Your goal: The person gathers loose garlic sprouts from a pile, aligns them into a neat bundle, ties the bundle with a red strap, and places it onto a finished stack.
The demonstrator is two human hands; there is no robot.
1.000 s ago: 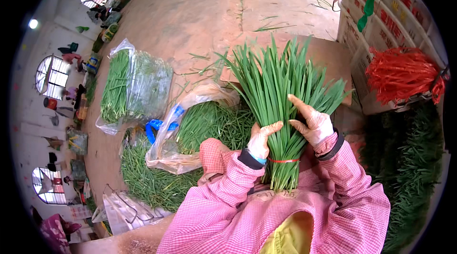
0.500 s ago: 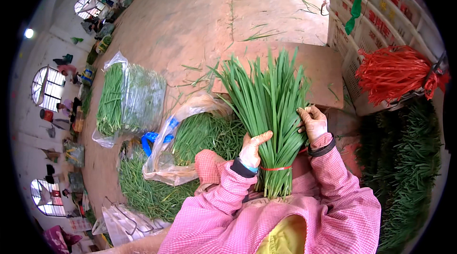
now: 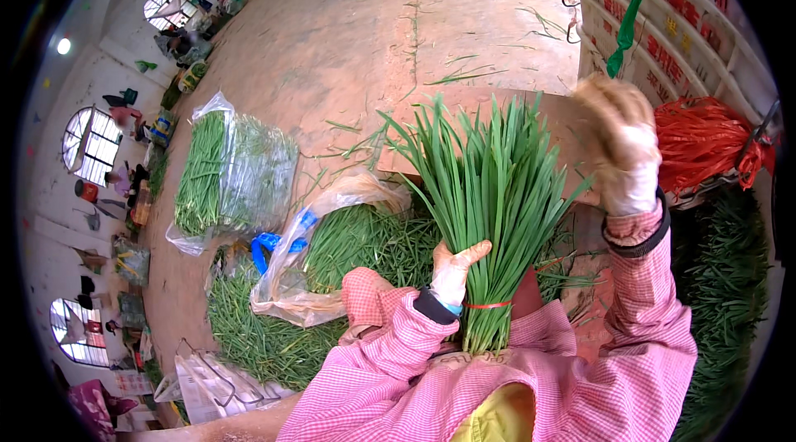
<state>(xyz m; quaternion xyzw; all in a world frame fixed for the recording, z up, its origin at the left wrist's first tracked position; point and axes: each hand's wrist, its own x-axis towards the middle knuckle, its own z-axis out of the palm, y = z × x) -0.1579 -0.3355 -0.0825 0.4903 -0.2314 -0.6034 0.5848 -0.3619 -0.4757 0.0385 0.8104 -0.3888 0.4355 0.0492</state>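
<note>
Dusty floor (image 3: 348, 44) is strewn with loose green blades (image 3: 464, 75), and a plastic-wrapped stack of greens (image 3: 257, 168) is seen toward the left, near a heap of cut leaves (image 3: 269, 338). Just in front of the pink checked clothing (image 3: 390, 384), a leaf bundle (image 3: 493, 210), bound by a red band (image 3: 487, 305) near its stem ends, is gripped from its left side by the left hand (image 3: 453, 272), thumb laid across it. Apart from it, near red strips (image 3: 705, 139), the right hand (image 3: 620, 139) is held raised, too blurred for its finger posture to be told.
</note>
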